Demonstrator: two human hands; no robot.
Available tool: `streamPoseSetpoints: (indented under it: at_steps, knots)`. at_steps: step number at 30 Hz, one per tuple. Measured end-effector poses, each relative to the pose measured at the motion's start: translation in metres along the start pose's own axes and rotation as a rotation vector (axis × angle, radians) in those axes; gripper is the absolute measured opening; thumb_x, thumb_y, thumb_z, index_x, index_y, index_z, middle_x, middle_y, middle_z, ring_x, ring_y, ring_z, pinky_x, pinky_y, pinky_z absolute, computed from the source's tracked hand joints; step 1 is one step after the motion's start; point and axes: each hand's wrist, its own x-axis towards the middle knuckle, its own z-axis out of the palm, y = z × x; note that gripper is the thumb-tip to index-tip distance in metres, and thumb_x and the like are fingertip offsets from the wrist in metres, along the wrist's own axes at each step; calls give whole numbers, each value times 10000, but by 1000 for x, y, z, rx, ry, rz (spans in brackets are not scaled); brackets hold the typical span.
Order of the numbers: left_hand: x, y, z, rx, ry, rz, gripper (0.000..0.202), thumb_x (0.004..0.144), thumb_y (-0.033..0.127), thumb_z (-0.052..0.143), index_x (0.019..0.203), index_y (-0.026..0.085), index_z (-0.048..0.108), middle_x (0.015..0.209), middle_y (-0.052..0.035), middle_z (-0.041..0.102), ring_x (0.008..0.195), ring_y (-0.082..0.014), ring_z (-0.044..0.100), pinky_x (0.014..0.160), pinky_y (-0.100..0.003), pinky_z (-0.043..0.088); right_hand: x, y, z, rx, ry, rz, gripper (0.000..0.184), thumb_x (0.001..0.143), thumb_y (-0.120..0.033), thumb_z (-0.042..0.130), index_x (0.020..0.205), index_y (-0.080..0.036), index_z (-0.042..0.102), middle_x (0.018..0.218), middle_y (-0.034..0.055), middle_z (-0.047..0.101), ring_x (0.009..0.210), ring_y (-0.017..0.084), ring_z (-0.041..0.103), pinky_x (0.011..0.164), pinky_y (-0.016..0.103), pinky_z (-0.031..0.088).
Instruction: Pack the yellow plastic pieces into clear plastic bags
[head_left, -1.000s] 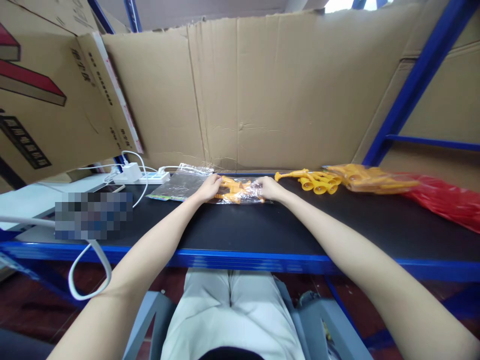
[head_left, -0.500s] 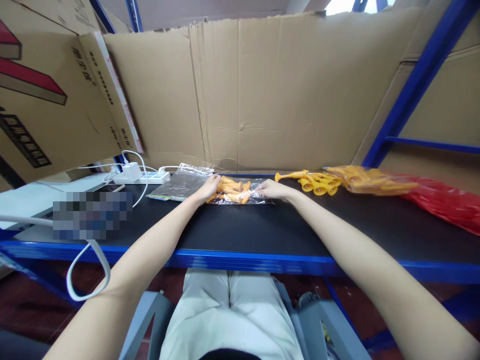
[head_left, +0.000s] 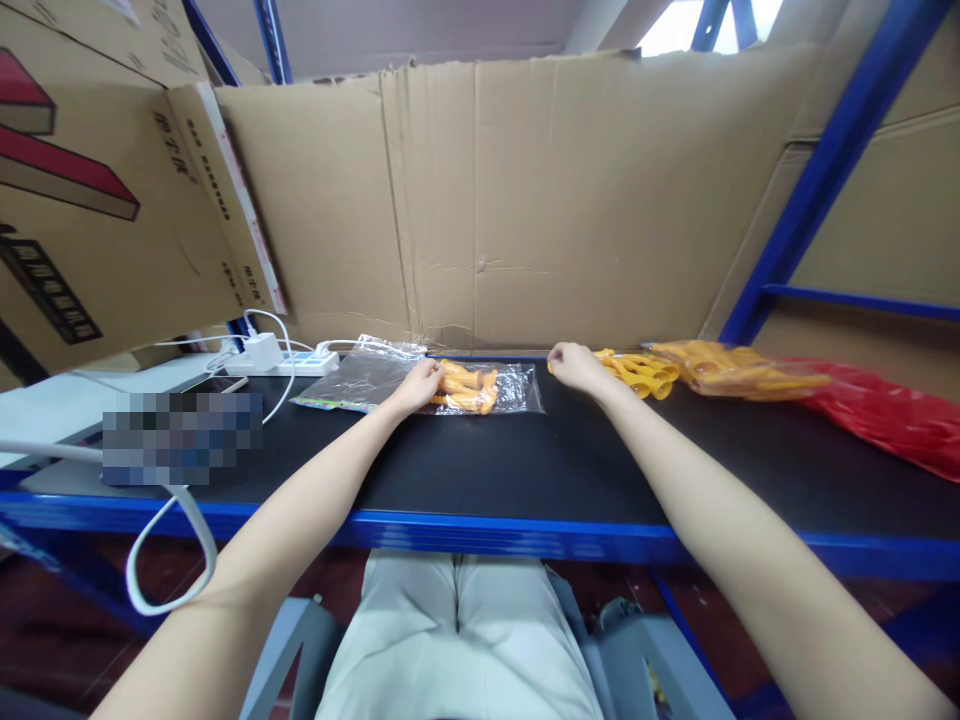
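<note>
My left hand [head_left: 421, 384] is closed on a clear plastic bag [head_left: 517, 388] that lies flat on the black table. Inside this bag are several orange plastic pieces that look like toy horns [head_left: 469, 378], with flared ends. To the right, my right hand [head_left: 576, 366] has its fingers curled over the left end of a yellow toy horn, with only a bit of yellow showing at the fingertips. Beside that hand lies a loose pile of similar yellow horns [head_left: 643, 374], their open bells facing me.
A clear bag of orange pieces [head_left: 731, 368] and red plastic bags [head_left: 885, 405] lie at the right. On the left are a white power strip [head_left: 296, 362], cables and a phone [head_left: 223, 384]. A cardboard sheet [head_left: 585, 200] walls the back; a blue post [head_left: 832, 170] slants at right.
My right hand has let go of the clear bag's right end and moved right to the loose yellow horns. My left hand stays on the bag. The camera view has tilted slightly up.
</note>
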Motion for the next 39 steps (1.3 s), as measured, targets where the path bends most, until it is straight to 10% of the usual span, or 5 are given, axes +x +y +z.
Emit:
streamPoseSetpoints:
  at_steps: [4,11,18,25,39]
  knots:
    - [-2,1,0,79,-7,-27,124,811,201,392,690,196,418,727,-12,512,779,-166,496,753,-296,416,7,23,15,-33,94,-3,454,865,-196,360,1295,-133,494,1335,126,477,1199,237,465,988,345,364]
    - [-2,-4,-4,236,-43,-9,66,830,204,386,821,197,451,930,-65,565,972,-200,520,902,-347,392,10,32,41,-113,-255,18,455,893,-355,363,1298,-179,474,1391,109,413,1253,302,396,1002,518,319]
    - [-3,-7,-4,253,-88,45,176,850,257,357,941,167,478,1049,-119,564,1052,-240,504,955,-401,364,8,34,41,-156,-22,32,443,865,-323,400,1268,-147,456,1367,175,383,1236,303,384,954,490,363]
    - [-3,-7,-5,263,-125,74,234,854,267,350,992,143,492,1074,-139,564,1064,-251,498,961,-406,359,9,51,42,-384,145,178,514,867,-276,384,1345,-89,360,1439,196,275,1353,296,162,1050,565,82]
    - [-3,-8,-4,283,-138,66,271,869,281,340,1038,124,481,1099,-144,546,1086,-241,490,974,-380,350,0,35,12,-404,333,56,361,858,-255,369,988,-84,660,1129,206,529,1100,331,396,912,514,267]
